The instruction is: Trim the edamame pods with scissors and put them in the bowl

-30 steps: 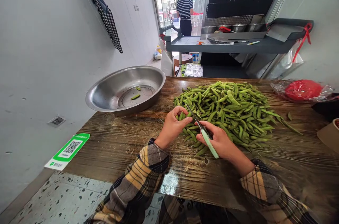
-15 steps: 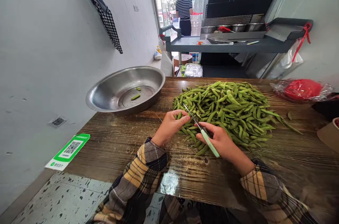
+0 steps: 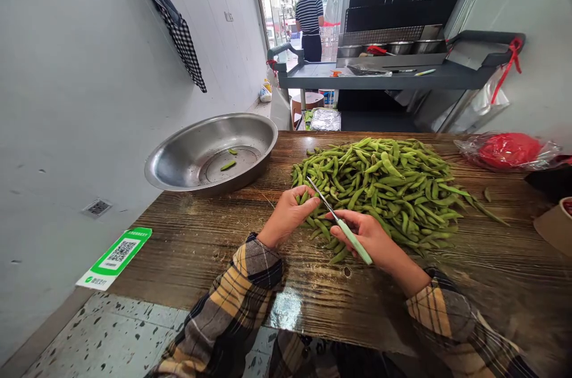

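My left hand (image 3: 292, 211) pinches a green edamame pod (image 3: 304, 197) between thumb and fingers, at the near left edge of a big heap of edamame pods (image 3: 384, 187). My right hand (image 3: 369, 235) grips scissors (image 3: 354, 239) with a pale green handle. Their blades point up and left, with the tips close to the pod in my left hand. Part of the handle is hidden by my right fingers. To the left of the heap stands a wide steel basin (image 3: 196, 154), tilted in view, with two pods (image 3: 227, 165) on its bottom.
On the wooden table (image 3: 187, 247) a green code card (image 3: 117, 257) lies at the left edge. A red bundle in clear plastic (image 3: 509, 150) and a brown paper tub (image 3: 555, 224) are at the right. Behind stands a grey cart (image 3: 379, 78); a person (image 3: 309, 17) is outside the doorway.
The scissors have turned slightly in my right hand, and their blades look closer together. My left hand keeps the pod in nearly the same spot. The camera view has shifted a little.
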Motion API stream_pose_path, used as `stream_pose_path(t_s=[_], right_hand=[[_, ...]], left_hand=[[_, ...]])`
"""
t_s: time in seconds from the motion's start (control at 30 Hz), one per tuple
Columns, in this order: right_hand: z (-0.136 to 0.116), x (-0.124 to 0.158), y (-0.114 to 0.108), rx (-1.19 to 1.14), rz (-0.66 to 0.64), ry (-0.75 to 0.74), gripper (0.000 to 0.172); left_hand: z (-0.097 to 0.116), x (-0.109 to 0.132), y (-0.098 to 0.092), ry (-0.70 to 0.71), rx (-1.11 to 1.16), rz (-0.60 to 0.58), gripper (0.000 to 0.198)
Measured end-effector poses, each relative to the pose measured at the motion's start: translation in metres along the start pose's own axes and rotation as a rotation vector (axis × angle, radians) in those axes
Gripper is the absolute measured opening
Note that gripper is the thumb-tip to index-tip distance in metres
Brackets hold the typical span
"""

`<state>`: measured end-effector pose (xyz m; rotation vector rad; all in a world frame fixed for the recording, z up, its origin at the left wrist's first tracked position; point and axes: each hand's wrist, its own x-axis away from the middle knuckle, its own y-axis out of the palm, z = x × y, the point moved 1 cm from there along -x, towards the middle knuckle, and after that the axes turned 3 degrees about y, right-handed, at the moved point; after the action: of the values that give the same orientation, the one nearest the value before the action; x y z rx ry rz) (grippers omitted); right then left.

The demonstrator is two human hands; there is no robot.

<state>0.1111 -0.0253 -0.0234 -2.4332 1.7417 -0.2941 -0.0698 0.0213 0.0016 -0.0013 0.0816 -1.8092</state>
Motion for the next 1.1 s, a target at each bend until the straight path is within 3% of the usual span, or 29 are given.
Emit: stream_pose_path(t_s=[0.17,0.33,0.7,1.1], right_hand=[[0.002,-0.003,-0.001,-0.035,0.047,0.000,0.048],[0.007,-0.004,-0.002,0.046,0.063,-0.046,0.046],[0.004,-0.001,-0.001,0.070,0.093,-0.082,0.043],[0.006,-0.003,0.004,-0.006,0.086,0.010,0.045]], left_hand=[[-0.003,-0.005,-0.003,0.000,0.296,0.101,0.025],[-0.001,-0.005,-0.005,0.028,0.454,0.105,0.024],[-0.008,0.001,0.011,0.012,0.375,0.000,0.026],[-0.007,-0.003,0.007,-0.004,0.414,0.092,0.028]])
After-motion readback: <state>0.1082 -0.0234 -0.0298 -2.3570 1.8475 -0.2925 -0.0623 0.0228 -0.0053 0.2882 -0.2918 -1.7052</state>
